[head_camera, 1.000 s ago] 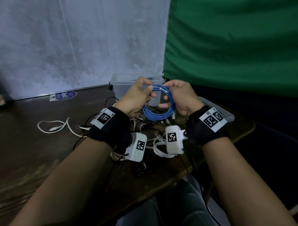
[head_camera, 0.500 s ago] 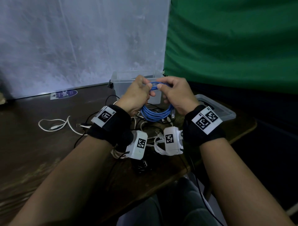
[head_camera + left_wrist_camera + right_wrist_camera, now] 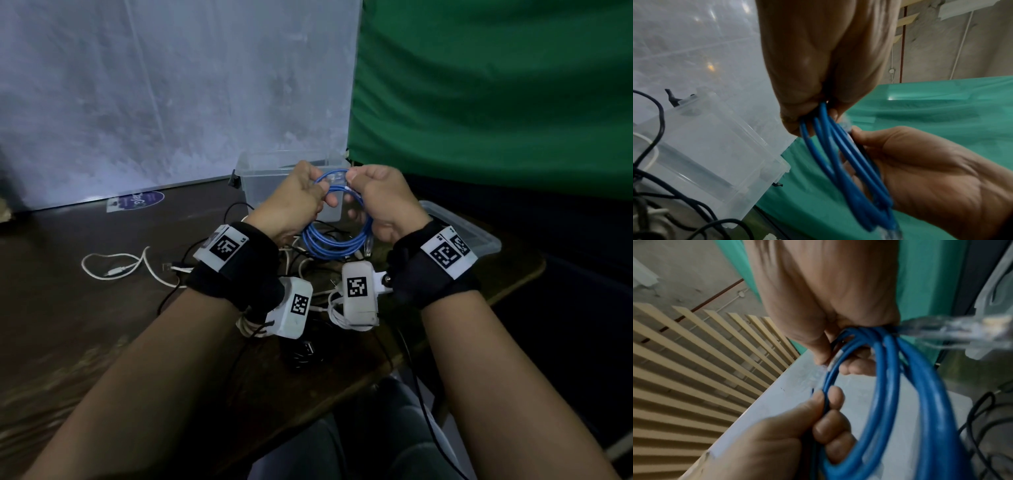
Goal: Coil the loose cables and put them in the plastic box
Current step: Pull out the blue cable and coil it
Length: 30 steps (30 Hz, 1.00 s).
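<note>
The left hand (image 3: 294, 205) and the right hand (image 3: 380, 202) are raised close together above the surface (image 3: 85, 325), and both are closed on the same blue cable (image 3: 329, 243). The left hand pinches the top of the coil between thumb and curled fingers (image 3: 830, 426). The right hand grips the bundled strands at the top from the other side, and its fingers are wrapped around them. The blue cable hangs below the hands in a round coil of several loops, and one clear plug (image 3: 368, 246) hangs at the lower right of the coil. The plastic box (image 3: 253, 185) stands open on the surface just behind the coil, and I cannot tell what is inside it. Its lid (image 3: 472, 233) lies on the surface to the right of the box. In front of the box, under the coil, there is a heap of black and white cables (image 3: 298, 267). One loose white cable (image 3: 116, 267) lies well to the left of the box.
</note>
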Motion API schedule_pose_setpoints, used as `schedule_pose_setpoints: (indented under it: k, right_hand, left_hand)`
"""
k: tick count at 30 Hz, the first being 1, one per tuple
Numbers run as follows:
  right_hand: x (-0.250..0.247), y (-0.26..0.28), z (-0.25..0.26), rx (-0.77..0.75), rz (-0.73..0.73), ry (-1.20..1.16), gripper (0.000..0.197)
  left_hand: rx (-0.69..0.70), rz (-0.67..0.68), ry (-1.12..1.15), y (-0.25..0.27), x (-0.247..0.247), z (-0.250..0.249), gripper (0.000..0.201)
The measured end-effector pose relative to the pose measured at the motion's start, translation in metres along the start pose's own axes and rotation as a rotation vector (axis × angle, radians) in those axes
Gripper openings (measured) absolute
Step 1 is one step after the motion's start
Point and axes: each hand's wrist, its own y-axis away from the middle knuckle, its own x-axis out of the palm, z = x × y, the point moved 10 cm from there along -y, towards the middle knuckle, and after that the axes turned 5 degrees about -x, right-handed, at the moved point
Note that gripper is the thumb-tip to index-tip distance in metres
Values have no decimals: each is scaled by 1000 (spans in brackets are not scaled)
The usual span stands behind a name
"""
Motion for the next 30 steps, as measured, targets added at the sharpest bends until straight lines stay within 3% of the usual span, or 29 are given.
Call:
schedule_pose_setpoints:
  k: [10, 15, 20, 30]
  right_hand:
    - [-2, 3, 2, 41, 7, -61, 13]
    - [2, 4, 8, 66, 90, -127, 14]
    - [4, 6, 7, 84, 140, -95, 21]
    - [3, 5, 4, 76, 95, -75, 25]
  left_hand:
    - [-4, 67, 185, 3, 1, -2, 18]
    - [-33, 49, 283, 1, 0, -1, 19]
    - [-13, 59, 289, 2, 1, -4, 21]
    - [11, -24, 216, 2, -5, -11, 19]
